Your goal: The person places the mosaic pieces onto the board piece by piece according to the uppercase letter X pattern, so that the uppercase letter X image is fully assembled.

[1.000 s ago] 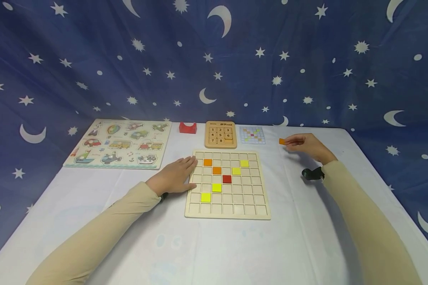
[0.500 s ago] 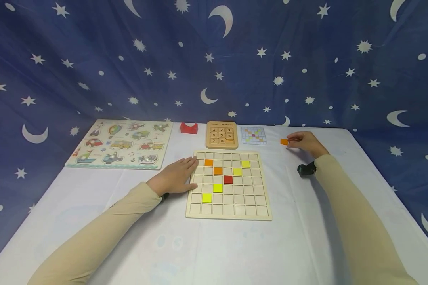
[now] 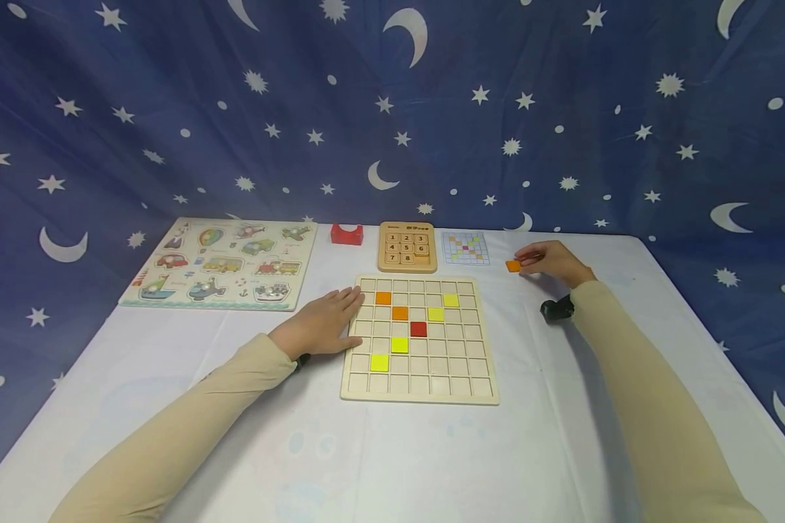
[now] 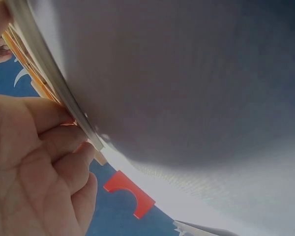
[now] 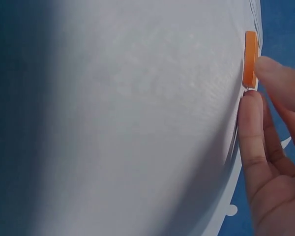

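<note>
A pale wooden grid board (image 3: 438, 387) lies on the table with several small square tiles in its cells: orange tiles (image 3: 400, 313), a red tile (image 3: 419, 329) and yellow tiles (image 3: 379, 362). My left hand (image 3: 319, 321) rests on the board's left edge, fingers extended; the left wrist view shows fingers (image 4: 71, 167) against the board's rim. To the right of the board, my right hand (image 3: 558, 261) pinches an orange tile (image 3: 513, 266) by its right side. In the right wrist view that orange tile (image 5: 250, 59) appears edge-on, thumb touching it.
Behind the board stand a wooden number slide puzzle (image 3: 406, 266), a card with a coloured grid pattern (image 3: 466, 248) and a red arch block (image 3: 347, 235). A vehicle picture puzzle (image 3: 219, 266) lies at the back left. A starry blue cloth (image 3: 327, 145) hangs behind the table.
My right hand and the orange tile have shifted slightly left and toward me, and the tile lies flatter in view. My left hand stays on the board's edge.
</note>
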`<state>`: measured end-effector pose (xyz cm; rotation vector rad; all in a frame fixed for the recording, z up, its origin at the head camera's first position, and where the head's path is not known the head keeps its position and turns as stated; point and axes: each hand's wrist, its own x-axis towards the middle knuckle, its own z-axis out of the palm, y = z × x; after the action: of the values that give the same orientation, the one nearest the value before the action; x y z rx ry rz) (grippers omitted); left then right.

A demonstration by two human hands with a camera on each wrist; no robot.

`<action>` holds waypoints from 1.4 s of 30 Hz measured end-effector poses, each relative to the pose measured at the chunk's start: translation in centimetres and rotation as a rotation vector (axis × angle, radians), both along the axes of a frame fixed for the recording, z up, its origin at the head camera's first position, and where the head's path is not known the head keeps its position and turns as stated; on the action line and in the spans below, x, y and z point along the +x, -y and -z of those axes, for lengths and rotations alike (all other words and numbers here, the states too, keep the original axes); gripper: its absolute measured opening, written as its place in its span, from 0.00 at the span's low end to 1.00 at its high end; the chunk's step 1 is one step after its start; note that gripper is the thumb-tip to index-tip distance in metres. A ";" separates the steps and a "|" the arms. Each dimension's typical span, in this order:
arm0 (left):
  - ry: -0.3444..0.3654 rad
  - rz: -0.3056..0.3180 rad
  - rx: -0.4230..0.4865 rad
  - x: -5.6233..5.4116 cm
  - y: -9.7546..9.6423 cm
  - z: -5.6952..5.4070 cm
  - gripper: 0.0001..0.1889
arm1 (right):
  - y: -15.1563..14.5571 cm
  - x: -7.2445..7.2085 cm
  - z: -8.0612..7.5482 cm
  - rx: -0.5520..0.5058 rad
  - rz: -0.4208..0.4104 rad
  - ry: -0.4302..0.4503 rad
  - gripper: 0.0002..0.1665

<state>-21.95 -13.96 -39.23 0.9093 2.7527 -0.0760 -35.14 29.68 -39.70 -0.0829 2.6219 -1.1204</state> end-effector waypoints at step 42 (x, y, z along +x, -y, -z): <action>0.017 -0.016 -0.002 -0.2 0.0 0.0 0.42 | 7.3 8.1 -2.6 -0.095 -0.259 -0.103 0.19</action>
<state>-22.11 -13.91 -39.21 0.8826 2.7434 -0.0682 -27.02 22.34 -37.11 -0.4977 2.5502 -1.1744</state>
